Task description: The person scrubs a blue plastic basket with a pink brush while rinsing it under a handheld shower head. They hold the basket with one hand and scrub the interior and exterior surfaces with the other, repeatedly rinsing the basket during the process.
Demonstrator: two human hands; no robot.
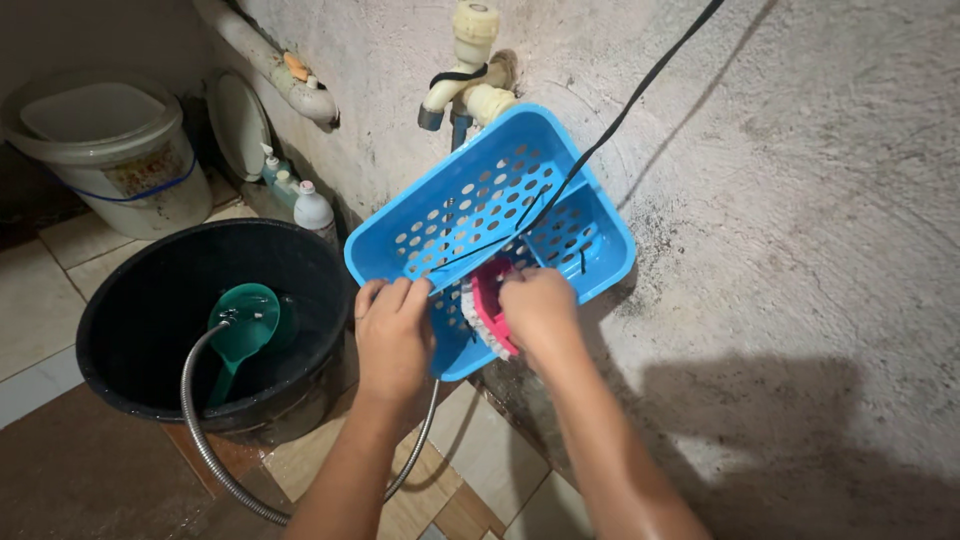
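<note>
A blue perforated plastic basket point(470, 205) is held up tilted under a cream wall tap point(470, 60). My left hand point(393, 335) grips the basket's near left rim. My right hand point(538, 308) holds a pink scrub brush point(487, 305) with white bristles, pressed against the inside of the basket near its lower edge. A thin stream of water falls from the tap onto the basket.
A large black tub point(120, 330) stands at the left with a green ladle point(243, 325) inside and a metal hose point(205, 440) looping over its rim. A white bucket point(110, 150), several bottles point(312, 212) and a pipe point(270, 65) line the rough wall. A black cord point(640, 95) crosses the basket.
</note>
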